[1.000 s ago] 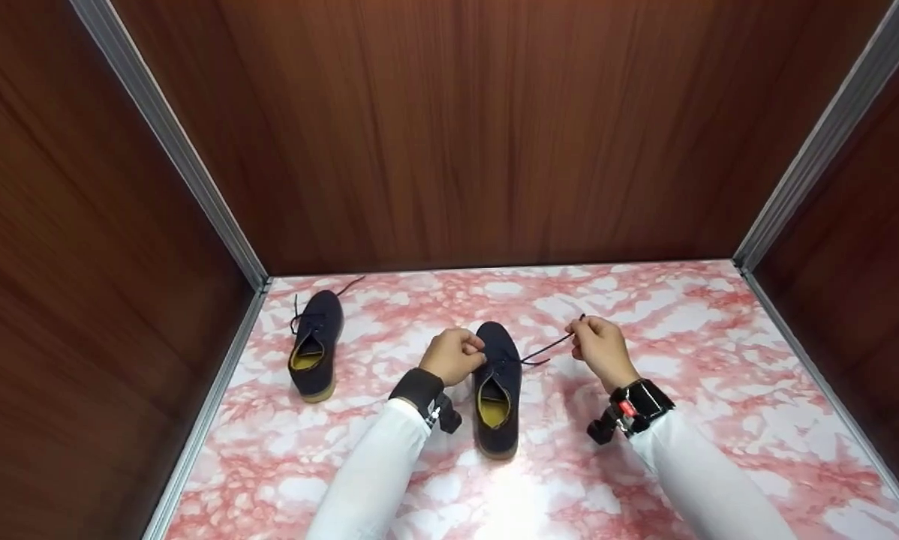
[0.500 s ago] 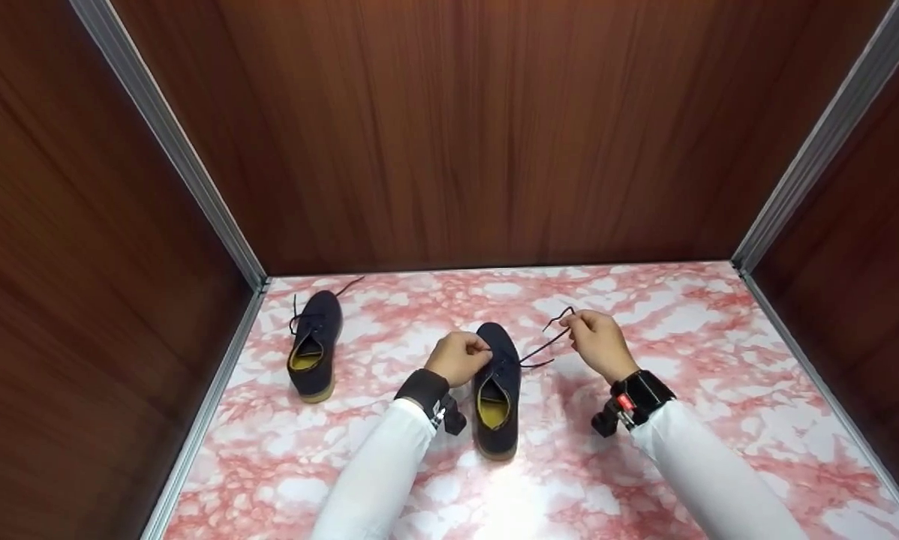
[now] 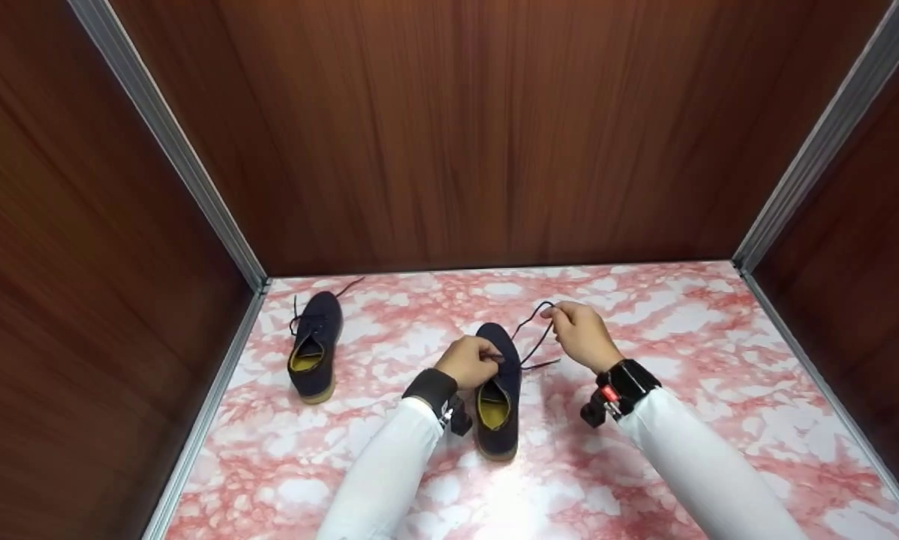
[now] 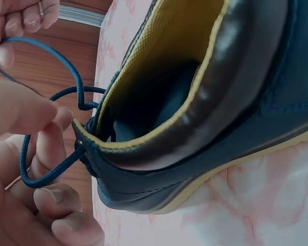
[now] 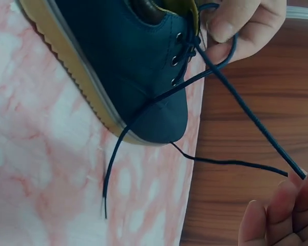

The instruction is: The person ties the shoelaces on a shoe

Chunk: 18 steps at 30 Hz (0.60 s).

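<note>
A navy shoe with yellow lining stands on the surface between my hands, heel toward me. My left hand is over its tongue, thumb and finger pinching a bent length of blue shoelace. From those fingers, a loose lace end crosses the shoe's side and hangs past its sole. Off to the right and raised, my right hand pinches the other shoelace, drawn out from the eyelets. Its tail droops back toward the toe.
A matching navy shoe, laces loose, stands at the back left of the red-and-white marbled surface. Brown wood-grain panels with grey metal corner strips rise at the back and both sides.
My right hand has moved left toward the shoe, its lace now bent into an arch with the tail hanging near the toe. My left hand has shifted slightly right, over the laces.
</note>
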Tool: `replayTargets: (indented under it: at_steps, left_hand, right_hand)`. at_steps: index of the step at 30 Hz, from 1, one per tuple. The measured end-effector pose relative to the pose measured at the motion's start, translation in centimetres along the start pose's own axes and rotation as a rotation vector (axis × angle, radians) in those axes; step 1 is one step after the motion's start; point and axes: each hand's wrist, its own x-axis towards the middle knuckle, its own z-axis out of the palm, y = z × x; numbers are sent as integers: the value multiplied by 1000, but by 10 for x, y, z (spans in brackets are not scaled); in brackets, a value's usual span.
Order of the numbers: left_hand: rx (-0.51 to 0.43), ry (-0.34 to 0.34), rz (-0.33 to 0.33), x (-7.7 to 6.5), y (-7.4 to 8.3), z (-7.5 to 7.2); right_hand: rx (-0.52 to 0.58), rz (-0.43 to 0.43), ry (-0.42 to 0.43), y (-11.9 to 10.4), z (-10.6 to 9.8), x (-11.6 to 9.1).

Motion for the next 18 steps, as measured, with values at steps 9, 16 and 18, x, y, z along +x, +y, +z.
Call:
replayTargets:
  at_steps: [9,16,18]
  left_hand:
    - [47,-35,24,1,-1,7]
    - [112,26,94,1,-1,13]
    - [115,41,90,1,-2,14]
  right_hand:
    - [-22,-56,-16,-24,5,5]
    - [20,-163,-91,-41,11,9]
    - [28,-187,-133,-43,12,10]
